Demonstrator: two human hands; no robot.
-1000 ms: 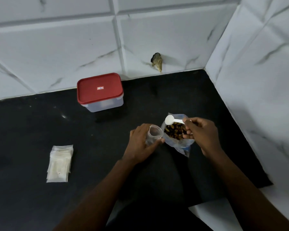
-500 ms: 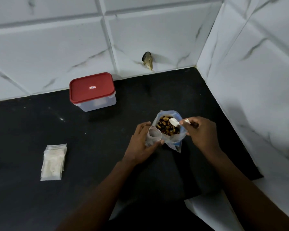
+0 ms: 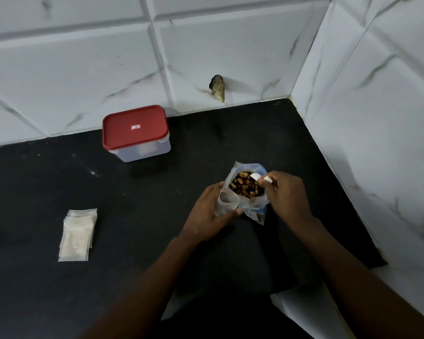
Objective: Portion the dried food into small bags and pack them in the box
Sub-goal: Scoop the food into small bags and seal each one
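A large clear bag (image 3: 252,206) stands open on the black counter, full of brown dried food (image 3: 245,185). My right hand (image 3: 285,193) pinches the handle of a small white spoon (image 3: 258,177), whose bowl dips into the food at the bag's far right side. My left hand (image 3: 209,214) grips a small clear bag (image 3: 226,201) with its mouth held open, right beside the large bag's left edge. A clear box with a red lid (image 3: 135,130) stands shut at the back, near the wall.
A stack of flat small bags (image 3: 77,234) lies on the black counter (image 3: 145,241) at the left. White marble-look tiled walls close the back and right. A dark lump (image 3: 217,88) sticks out of the back wall.
The spoon was held above the large bag; now its bowl has gone down into the dried food. My left hand keeps the small bag open in the same place.
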